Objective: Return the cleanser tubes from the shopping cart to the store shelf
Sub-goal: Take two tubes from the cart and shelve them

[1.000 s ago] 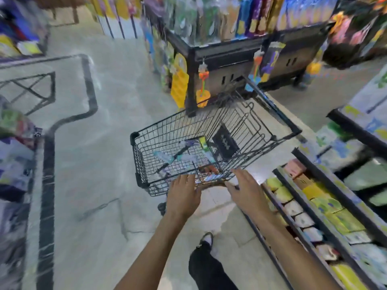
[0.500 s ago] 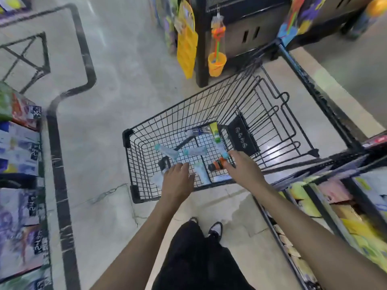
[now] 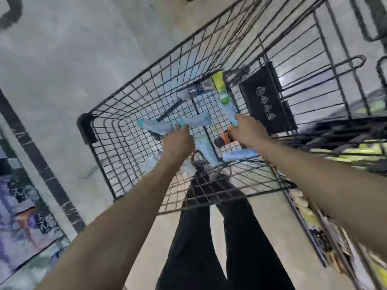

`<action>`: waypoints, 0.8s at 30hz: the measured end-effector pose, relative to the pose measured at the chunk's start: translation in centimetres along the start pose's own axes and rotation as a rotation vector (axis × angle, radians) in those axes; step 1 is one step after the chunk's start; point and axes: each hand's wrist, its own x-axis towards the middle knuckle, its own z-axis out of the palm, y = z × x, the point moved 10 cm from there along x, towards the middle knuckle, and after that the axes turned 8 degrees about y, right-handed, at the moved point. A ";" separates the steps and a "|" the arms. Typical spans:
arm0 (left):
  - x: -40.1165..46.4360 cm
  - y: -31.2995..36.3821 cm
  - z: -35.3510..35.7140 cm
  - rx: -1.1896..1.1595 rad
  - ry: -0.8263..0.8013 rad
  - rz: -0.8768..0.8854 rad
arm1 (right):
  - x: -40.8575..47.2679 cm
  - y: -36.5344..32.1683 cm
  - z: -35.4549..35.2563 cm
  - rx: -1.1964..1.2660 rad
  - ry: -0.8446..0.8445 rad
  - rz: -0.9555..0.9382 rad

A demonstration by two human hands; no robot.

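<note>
Reached into the shopping cart (image 3: 98,130): left hand (image 3: 178,141) over pale blue cleanser tubes (image 3: 159,127), right hand (image 3: 244,130) beside an orange-capped tube (image 3: 225,139); neither grip discernible.

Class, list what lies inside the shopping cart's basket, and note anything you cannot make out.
Inside the shopping cart: several pale blue tubes, a yellow-green tube, an orange-and-black item. Both the left hand and the right hand reach in, covering parts of some tubes; blur hides labels.
</note>
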 end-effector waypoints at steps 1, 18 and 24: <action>1.2 -0.2 1.0 0.001 -0.019 0.000 | 1.0 0.1 1.0 -0.039 -0.016 -0.003; 13.0 -2.6 11.3 0.122 -0.048 -0.021 | 14.9 2.5 10.4 -0.363 -0.022 -0.036; 11.9 -2.5 11.3 0.118 -0.058 -0.002 | 15.0 2.8 12.3 -0.323 -0.004 -0.074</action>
